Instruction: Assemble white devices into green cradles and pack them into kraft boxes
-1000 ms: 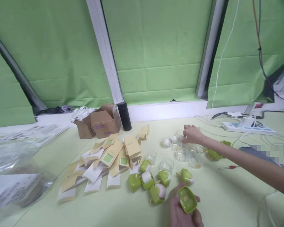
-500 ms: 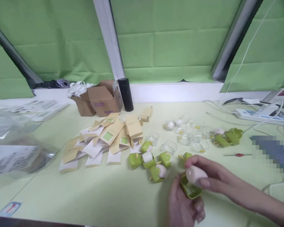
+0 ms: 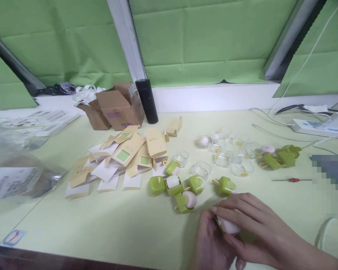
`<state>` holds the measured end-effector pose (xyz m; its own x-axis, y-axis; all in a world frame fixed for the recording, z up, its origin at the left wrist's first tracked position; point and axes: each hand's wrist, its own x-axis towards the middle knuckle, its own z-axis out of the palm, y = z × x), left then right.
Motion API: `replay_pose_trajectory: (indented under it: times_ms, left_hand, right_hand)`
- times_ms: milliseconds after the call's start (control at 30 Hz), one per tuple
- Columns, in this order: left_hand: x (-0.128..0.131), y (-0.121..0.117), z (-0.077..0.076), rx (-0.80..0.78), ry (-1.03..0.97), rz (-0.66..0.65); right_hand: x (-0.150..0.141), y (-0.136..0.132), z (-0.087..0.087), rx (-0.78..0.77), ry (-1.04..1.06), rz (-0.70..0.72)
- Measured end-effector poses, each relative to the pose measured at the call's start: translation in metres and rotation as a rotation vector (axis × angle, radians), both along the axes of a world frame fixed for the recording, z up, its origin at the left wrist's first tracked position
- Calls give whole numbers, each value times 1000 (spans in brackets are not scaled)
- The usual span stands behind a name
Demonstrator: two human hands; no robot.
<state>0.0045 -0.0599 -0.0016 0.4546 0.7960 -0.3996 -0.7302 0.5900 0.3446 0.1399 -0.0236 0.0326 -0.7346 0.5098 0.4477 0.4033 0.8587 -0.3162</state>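
While cupping a green case in the curled left hand, gripping a rounded white block at its opening with the half-closed right hand, near the front edge of the table

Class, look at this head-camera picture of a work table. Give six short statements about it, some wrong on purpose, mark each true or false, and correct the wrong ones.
1. The left hand and right hand meet at a pale piece. True.
2. The black cylinder stands left of the cardboard box in the picture. False: it stands right of it.
3. Neither hand touches the thin red-and-metal tool. True.
4. The paper boxes stand in one neat upright row. False: most lie in a loose, overlapping heap.
5. The power strip is at the picture's left edge. False: it is at the right.
6. Clear containers lie on the table. True.
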Motion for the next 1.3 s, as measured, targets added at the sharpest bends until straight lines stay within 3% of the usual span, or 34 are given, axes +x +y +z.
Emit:
replay_pose_trajectory:
  times_ms: [133,367,533,767,1033,1133,1300]
  left_hand:
    - [-1,-1,0,-84,107,-66]
    - [1,-4,-1,-66,90,-30]
    - [0,-5,-7,-48,98,-119]
    - [5,-5,-6,-37,61,112]
    - [-1,-8,-8,-88,87,-72]
    - [-4,-7,-7,-62,50,-85]
    - [-5,-8,-9,132,17,25]
  right_hand:
    - [5,-1,-6,-12,-7,26]
    - [4,-4,-11,-43,80,63]
    - [6,-2,-8,-86,47,99]
    - [2,-5,-5,-47,61,88]
    - [7,-4,-11,-65,61,75]
    - [11,-1,-9,-157,83,33]
    - [22,9,6,-403,78,-5]
